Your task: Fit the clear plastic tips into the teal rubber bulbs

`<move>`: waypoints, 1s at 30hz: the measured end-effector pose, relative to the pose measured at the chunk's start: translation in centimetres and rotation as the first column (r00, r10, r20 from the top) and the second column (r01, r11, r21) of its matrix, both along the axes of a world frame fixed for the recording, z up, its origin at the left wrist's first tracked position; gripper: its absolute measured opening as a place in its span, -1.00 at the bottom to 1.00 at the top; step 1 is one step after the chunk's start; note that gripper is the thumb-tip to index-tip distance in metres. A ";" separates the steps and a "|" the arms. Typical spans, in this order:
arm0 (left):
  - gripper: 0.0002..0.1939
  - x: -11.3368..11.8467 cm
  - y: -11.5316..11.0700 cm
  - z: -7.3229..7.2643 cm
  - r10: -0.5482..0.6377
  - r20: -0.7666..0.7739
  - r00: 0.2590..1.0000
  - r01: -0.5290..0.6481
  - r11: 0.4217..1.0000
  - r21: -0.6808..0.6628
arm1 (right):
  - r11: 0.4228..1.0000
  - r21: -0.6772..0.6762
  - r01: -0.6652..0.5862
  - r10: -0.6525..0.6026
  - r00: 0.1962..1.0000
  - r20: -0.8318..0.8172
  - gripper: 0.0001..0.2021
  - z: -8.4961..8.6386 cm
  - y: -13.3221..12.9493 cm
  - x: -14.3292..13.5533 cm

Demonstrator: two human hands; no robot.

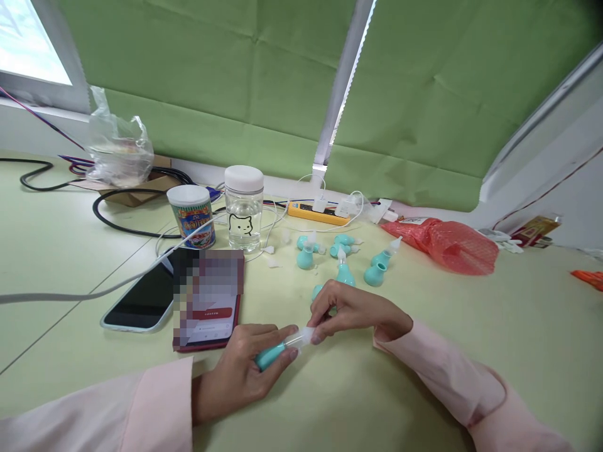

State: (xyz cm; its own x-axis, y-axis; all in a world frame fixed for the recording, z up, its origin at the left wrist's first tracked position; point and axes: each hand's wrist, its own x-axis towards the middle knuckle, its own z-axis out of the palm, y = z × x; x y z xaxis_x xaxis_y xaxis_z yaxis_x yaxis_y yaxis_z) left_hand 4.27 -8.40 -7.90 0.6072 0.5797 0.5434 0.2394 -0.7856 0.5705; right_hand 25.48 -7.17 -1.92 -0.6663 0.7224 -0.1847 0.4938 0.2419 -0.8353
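My left hand (pixel 249 361) is closed around the teal bulb of a nasal aspirator (pixel 269 356), its clear tube pointing right. At the tube's far end, a whitish soft tip (pixel 306 335) is pinched between the thumb and fingers of my right hand (pixel 342 311). Behind my right hand stand several more teal bulb aspirators; one upright aspirator (pixel 345 273) has a clear nozzle, and a bare bulb (pixel 375 274) shows its open neck. My right hand partly hides another teal bulb (pixel 317 291).
Left of the hands lie a phone in a red case (pixel 210 301) and a dark-screened phone (pixel 141 298). Behind them are a printed can (pixel 192 216) and a water jar (pixel 244 210). A yellow power strip (pixel 318 215) and red bubble wrap (pixel 447 245) lie farther back.
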 end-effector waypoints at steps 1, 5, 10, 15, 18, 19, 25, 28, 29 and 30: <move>-0.76 0.0 0.0 0.0 -0.007 0.000 1.000 0.007 1.000 0.003 | 1.000 -0.009 0.001 -0.001 1.000 0.000 -0.78 0.0 0.0 0.0; -0.77 0.1 0.1 0.2 0.004 0.014 1.000 -0.003 0.997 -0.074 | 0.997 -0.016 0.070 -0.070 0.997 -0.012 -0.78 0.4 -0.2 0.0; -0.69 -0.2 0.1 0.8 -0.058 0.104 0.993 0.077 0.980 -0.184 | 0.978 0.065 0.197 -0.190 0.977 -0.095 -0.82 1.3 -0.9 -0.9; -0.51 -0.9 -0.3 0.3 -0.070 0.059 0.996 0.083 0.961 -0.265 | 0.851 0.276 0.446 -0.381 0.887 -0.260 -0.88 3.7 -1.7 0.0; -0.57 -0.8 -0.2 0.1 -0.093 0.023 0.995 0.095 0.918 -0.386 | 0.542 0.453 0.708 -0.573 0.706 -0.417 -0.91 5.5 -1.4 2.8; -0.61 -0.6 -0.1 0.2 -0.111 0.012 0.994 0.107 0.906 -0.410 | 0.403 0.516 0.756 -0.620 0.640 -0.453 -0.92 5.8 -1.1 3.9; -0.77 0.0 0.3 0.8 -0.188 -0.026 0.982 0.164 0.907 -0.387 | 0.111 0.752 0.649 -0.862 0.439 -0.252 -0.86 4.5 2.4 10.6; -0.78 -0.1 0.3 0.7 -0.201 -0.058 0.978 0.169 0.919 -0.355 | 0.264 0.776 0.572 -0.917 0.398 0.018 -0.81 3.0 3.8 12.1; -0.78 -0.1 0.3 0.6 -0.205 -0.064 0.977 0.170 0.921 -0.349 | 0.297 0.774 0.559 -0.918 0.390 0.071 -0.81 2.7 4.1 12.4; -0.78 -0.1 0.3 0.6 -0.208 -0.069 0.976 0.172 0.923 -0.344 | 0.313 0.774 0.551 -0.918 0.385 0.097 -0.81 2.5 4.3 12.5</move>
State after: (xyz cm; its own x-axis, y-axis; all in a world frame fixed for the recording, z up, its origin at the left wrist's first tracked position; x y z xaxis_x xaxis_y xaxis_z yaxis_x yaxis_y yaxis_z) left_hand 4.17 -8.15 -7.34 0.7657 0.5847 0.2679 0.1751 -0.5903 0.7880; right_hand 37.99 -2.91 0.61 0.2783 0.8828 0.3785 0.9418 -0.1734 -0.2881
